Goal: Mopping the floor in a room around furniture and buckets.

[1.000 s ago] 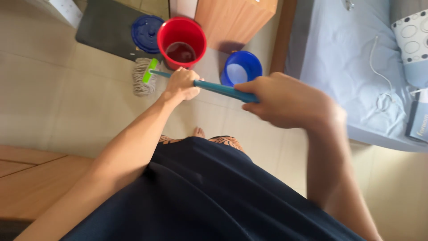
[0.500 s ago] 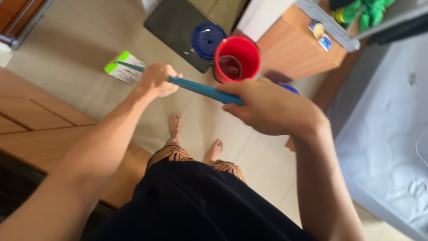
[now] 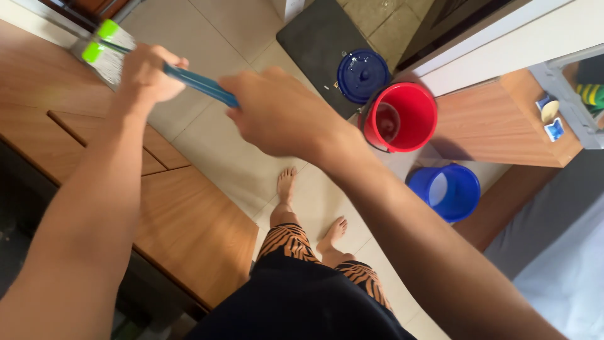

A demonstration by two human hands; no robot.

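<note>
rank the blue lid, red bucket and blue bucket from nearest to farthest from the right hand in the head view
Measured from the right hand, which grips the mop handle:
1. Blue lid, on the dark mat just right of the hand.
2. Red bucket, farther right, beside the lid.
3. Blue bucket, farthest, lower right near the wooden cabinet.

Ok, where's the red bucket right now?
In the head view the red bucket stands on the tiled floor to the right of centre, beside the dark blue lid and just above the blue bucket.
</note>
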